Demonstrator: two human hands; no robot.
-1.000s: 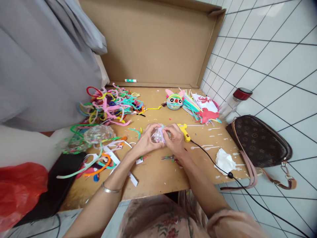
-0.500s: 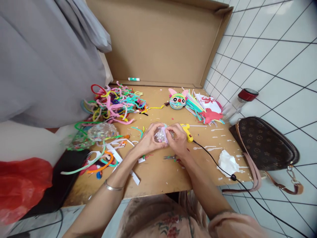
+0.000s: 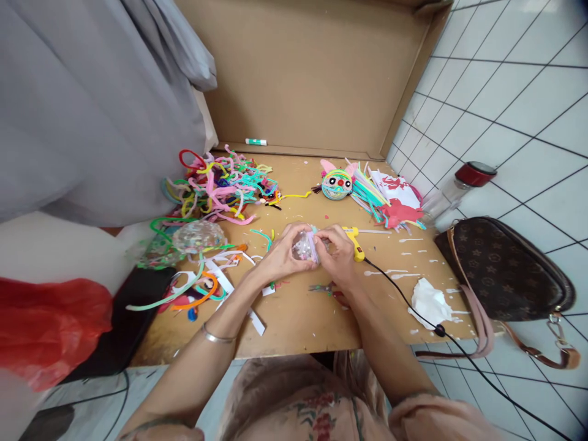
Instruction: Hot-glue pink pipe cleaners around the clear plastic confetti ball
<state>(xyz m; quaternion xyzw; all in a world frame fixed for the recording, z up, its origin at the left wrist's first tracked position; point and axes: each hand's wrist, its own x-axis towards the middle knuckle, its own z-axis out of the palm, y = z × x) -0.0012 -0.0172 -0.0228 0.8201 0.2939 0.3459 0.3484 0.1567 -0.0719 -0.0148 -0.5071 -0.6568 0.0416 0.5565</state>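
My left hand (image 3: 285, 252) curls around a small clear plastic ball (image 3: 302, 246) with a pale purple strip (image 3: 312, 246) across its right side. The fingers of my right hand (image 3: 337, 250) pinch at that strip, partly covering the ball's right side. Just right of my right hand lies a yellow hot glue gun (image 3: 356, 245) with a glue stick in its back. Under my right wrist are small pliers (image 3: 321, 288), half hidden. Thin blue craft stems (image 3: 263, 236) lie left of my left hand.
A heap of coloured pipe cleaners (image 3: 220, 184) fills the back left, with a crumpled clear plastic piece (image 3: 198, 236) in front. A decorated ball with ears (image 3: 337, 184) stands at the back. To the right are a tissue (image 3: 429, 303), a bottle (image 3: 452, 193), a brown handbag (image 3: 505, 269) and a black cord (image 3: 399, 291).
The view has shifted slightly, so the table contents appear a little further right. Both hands keep hold of the ball and strip, with only slight finger movement.
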